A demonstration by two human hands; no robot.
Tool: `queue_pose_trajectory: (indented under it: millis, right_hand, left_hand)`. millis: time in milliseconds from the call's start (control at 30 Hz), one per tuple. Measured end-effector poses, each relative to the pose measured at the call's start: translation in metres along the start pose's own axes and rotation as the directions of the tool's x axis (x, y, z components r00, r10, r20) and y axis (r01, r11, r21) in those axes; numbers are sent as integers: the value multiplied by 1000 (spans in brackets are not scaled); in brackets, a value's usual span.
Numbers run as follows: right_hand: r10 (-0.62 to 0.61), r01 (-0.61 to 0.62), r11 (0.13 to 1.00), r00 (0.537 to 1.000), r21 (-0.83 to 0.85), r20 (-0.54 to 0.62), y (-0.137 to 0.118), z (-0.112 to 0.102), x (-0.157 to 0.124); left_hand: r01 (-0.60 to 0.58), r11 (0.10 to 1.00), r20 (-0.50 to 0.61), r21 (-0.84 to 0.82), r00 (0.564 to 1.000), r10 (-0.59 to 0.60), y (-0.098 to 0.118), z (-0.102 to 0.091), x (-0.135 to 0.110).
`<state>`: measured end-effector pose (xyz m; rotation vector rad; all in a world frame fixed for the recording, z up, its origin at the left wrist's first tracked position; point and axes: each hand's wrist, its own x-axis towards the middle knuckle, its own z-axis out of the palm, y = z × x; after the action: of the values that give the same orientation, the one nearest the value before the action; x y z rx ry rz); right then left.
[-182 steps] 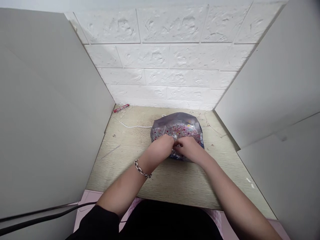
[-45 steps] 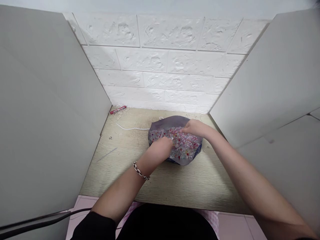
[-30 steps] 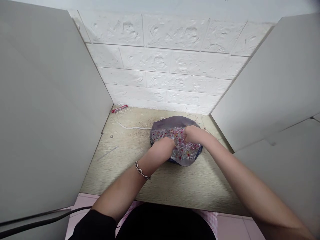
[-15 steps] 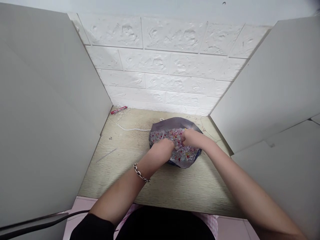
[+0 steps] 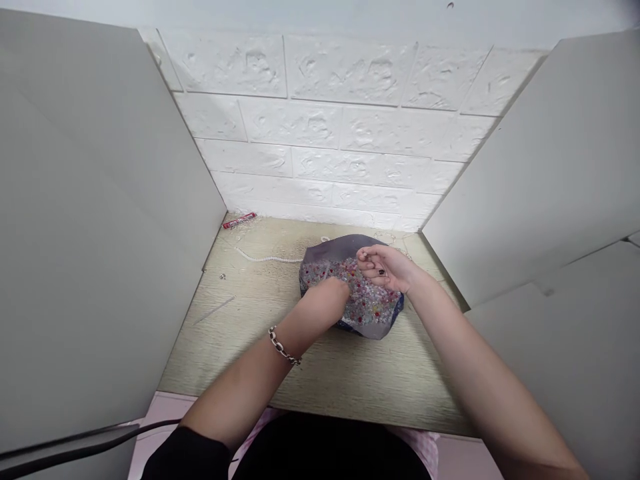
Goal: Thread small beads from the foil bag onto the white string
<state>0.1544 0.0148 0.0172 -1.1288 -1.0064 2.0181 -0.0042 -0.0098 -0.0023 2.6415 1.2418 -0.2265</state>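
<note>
A soft, translucent grey plastic bag (image 5: 340, 249), dark blue at its lower edge, sits beneath both hands on a pale wood-grain worktop (image 5: 320, 383). Its mouth gapes, showing many tiny clear, pink and red beads (image 5: 367, 310). The left hand (image 5: 327, 300) is curled at the bag's near left part, its fingertips hidden, so whether it pinches anything cannot be told. The right hand (image 5: 383, 267) is over the bag's right side, palm turned partly up and fingers loosely bent; a small dark piece (image 5: 381, 272) shows against them, but a thumb-and-finger pinch cannot be made out.

A silver chain bracelet (image 5: 283, 347) circles the left wrist. Left of the left hand lies a thin grey rod (image 5: 215, 310); beyond that hand, a white beaded strand (image 5: 270, 259) reaches the bag, and farther off lies a slim red packet (image 5: 239, 221). A white embossed brick wall (image 5: 313, 127) stands beyond both hands.
</note>
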Motion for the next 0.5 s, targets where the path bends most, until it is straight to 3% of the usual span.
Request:
queue_pose_trajectory:
  millis: [167,233,300,333,400,433,500]
  right_hand:
    - [-66,67,995,998,73,-11,3,-5,6]
    - [-115,114,993,990,-11,-77,5,-5,8]
    - [-188,133,960,958,-246,-215,8,-4,12]
    - [-252,116,899,925,-421,-283,10,-3,14]
    - [-410,20,650,852,-760,-327,13,-3,18]
    - [-466,-36,496,832,-868,-301,14,-3,20]
    - [-494,-109,252,840,-962,-224,17,-4,22]
  left_hand:
    - [11,1000,13,-3,1000,-11,0,0,1]
    - [11,1000,11,-7,1000,-11,1,-1,1]
    - [8,1000,5,-11,1000,-8,1,-1,-1]
    - [5,1000,3,-13,1000,-5,1,-1,-2]
    - [3,1000,-4,-16,1000,-4,1,-1,-4]
    - [5,1000,-7,-19,1000,-5,1,-2,-5]
    - [12,1000,-6,-24,1000,-12,1,-3,-6]
